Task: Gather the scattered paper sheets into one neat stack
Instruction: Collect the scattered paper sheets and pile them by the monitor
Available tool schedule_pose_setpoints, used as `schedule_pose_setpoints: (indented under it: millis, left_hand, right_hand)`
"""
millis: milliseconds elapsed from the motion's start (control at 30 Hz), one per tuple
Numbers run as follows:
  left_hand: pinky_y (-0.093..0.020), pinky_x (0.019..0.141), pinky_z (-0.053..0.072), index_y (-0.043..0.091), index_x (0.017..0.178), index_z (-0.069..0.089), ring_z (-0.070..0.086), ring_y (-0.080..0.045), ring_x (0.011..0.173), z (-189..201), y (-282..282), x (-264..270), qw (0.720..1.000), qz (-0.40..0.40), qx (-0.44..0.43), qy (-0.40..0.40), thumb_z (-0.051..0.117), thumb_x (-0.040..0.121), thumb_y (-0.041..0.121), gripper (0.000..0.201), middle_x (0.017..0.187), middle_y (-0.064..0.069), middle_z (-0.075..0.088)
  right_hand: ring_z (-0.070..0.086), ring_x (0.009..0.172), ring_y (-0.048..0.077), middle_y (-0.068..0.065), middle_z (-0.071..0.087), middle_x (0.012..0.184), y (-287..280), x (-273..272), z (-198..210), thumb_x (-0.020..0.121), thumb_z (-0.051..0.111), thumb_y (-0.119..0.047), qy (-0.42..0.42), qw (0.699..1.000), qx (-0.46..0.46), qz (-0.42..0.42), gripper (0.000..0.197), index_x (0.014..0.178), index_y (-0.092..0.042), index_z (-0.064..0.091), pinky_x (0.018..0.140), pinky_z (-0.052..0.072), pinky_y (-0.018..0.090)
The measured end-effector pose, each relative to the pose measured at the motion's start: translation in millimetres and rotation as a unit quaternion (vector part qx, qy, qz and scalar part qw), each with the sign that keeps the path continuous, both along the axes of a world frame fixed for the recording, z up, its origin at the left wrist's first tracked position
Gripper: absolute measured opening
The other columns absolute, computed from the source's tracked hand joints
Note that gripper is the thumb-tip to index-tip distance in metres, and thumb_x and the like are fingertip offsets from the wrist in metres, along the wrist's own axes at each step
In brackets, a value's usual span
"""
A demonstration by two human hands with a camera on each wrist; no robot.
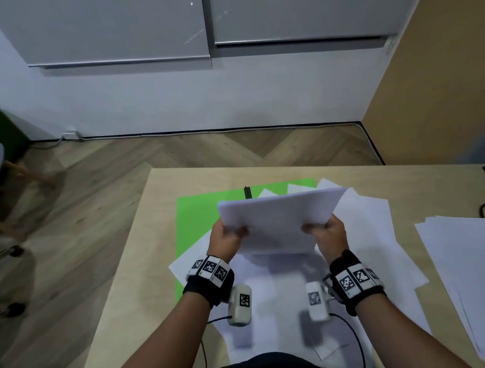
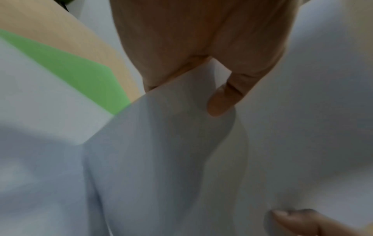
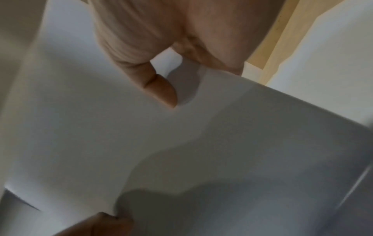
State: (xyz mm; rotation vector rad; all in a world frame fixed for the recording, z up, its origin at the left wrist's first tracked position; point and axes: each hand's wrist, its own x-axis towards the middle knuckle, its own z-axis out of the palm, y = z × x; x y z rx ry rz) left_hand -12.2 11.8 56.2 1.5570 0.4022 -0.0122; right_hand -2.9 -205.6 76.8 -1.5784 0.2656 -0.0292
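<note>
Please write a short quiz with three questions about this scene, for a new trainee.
1. True or false: both hands grip the same bundle of sheets.
2. What lies under the loose sheets on the table? A) green mat B) red cloth C) tray
3. Fill in: a separate pile lies on the table at the person's ____ side.

Key: 1 true: left hand and right hand each pinch a side. 2 A, the green mat. 3 right.

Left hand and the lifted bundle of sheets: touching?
Touching. The left wrist view shows the left hand pinching the sheet bundle's edge, thumb pressed on top; the head view agrees.
</note>
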Motion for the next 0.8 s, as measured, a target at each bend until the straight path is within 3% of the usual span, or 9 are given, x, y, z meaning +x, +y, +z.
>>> schedule_pose_setpoints:
  millis: [100,267,367,433,467,600,700,800]
  left_hand:
    - [-0.026,0.063,0.048,0.010,0.079,0.065,0.057,-0.019,0.071,2.9,-2.6,0.5,1.000,0.015,-0.023,-0.004,0.062,0.052,0.008,0.027,0.073,-0.002,0.065]
    - [-0.021,0.065,0.051,0.011,0.086,0.063,0.060,-0.006,0.066,9.2,-0.2,3.6,0.997,0.021,-0.037,-0.069,0.062,0.058,0.004,0.029,0.079,-0.001,0.066]
    - [-0.030,0.076,0.054,0.017,0.094,0.064,0.068,-0.018,0.084,-14.4,-0.6,1.2,1.000,0.008,0.029,-0.001,0.064,0.057,0.012,0.037,0.088,0.002,0.070]
    - [-0.032,0.076,0.050,0.024,0.084,0.063,0.064,-0.023,0.085,-22.2,-4.0,-3.0,0.998,-0.014,0.054,0.038,0.062,0.057,0.013,0.029,0.083,0.005,0.068]
    - [-0.030,0.072,0.048,0.024,0.078,0.061,0.060,-0.022,0.080,-22.8,-6.0,-2.9,0.997,-0.019,0.056,0.043,0.063,0.058,0.011,0.024,0.078,0.006,0.066]
    - [-0.026,0.064,0.046,0.015,0.076,0.061,0.055,-0.013,0.068,-14.4,-9.7,-3.1,1.000,0.002,0.026,0.017,0.066,0.058,0.007,0.020,0.074,0.002,0.063]
    - [-0.028,0.070,0.048,0.012,0.090,0.066,0.061,-0.016,0.077,-25.9,-14.0,-7.9,0.995,-0.033,0.073,0.056,0.067,0.057,0.019,0.033,0.086,-0.004,0.069]
    - [-0.027,0.065,0.044,0.014,0.090,0.064,0.061,-0.019,0.083,-43.5,-20.4,-15.3,0.974,-0.115,0.170,0.097,0.062,0.059,0.031,0.035,0.088,-0.006,0.068]
  right_hand:
    - [0.059,0.064,0.011,-0.004,0.065,0.068,-0.2,1.5,0.8,0.053,0.062,-0.007,-0.010,1.000,0.007,-0.012,0.029,0.082,-0.007,0.065,0.055,0.047,0.015]
    - [0.061,0.062,-0.001,-0.013,0.068,0.066,-3.2,5.1,-0.1,0.064,0.068,0.011,-0.044,0.999,0.018,-0.025,0.029,0.083,-0.010,0.063,0.061,0.049,0.014]
    - [0.068,0.074,0.008,-0.004,0.072,0.081,-2.8,2.8,-22.9,0.058,0.071,-0.004,0.012,1.000,-0.011,-0.017,0.035,0.092,-0.012,0.066,0.068,0.051,0.021]
    - [0.070,0.087,0.019,0.001,0.073,0.089,-2.8,0.8,-35.4,0.061,0.075,-0.004,0.052,0.998,-0.028,0.011,0.039,0.099,-0.010,0.068,0.076,0.052,0.027]
    - [0.069,0.088,0.018,0.001,0.073,0.090,-4.0,0.8,-38.1,0.066,0.076,0.001,0.059,0.997,-0.036,0.014,0.037,0.100,-0.009,0.069,0.079,0.053,0.028]
    - [0.066,0.072,-0.003,-0.003,0.072,0.085,-9.7,0.2,-33.9,0.072,0.073,0.010,0.047,0.997,-0.055,-0.018,0.030,0.095,-0.009,0.068,0.068,0.049,0.010]
    - [0.067,0.081,0.011,-0.001,0.072,0.089,-12.4,-4.5,-45.5,0.075,0.073,0.006,0.076,0.995,-0.066,0.015,0.029,0.099,-0.009,0.068,0.067,0.050,0.014]
    - [0.065,0.092,0.023,0.005,0.069,0.094,-19.4,-9.0,-62.1,0.079,0.071,0.001,0.135,0.981,-0.103,0.098,0.025,0.101,-0.009,0.064,0.073,0.046,0.024]
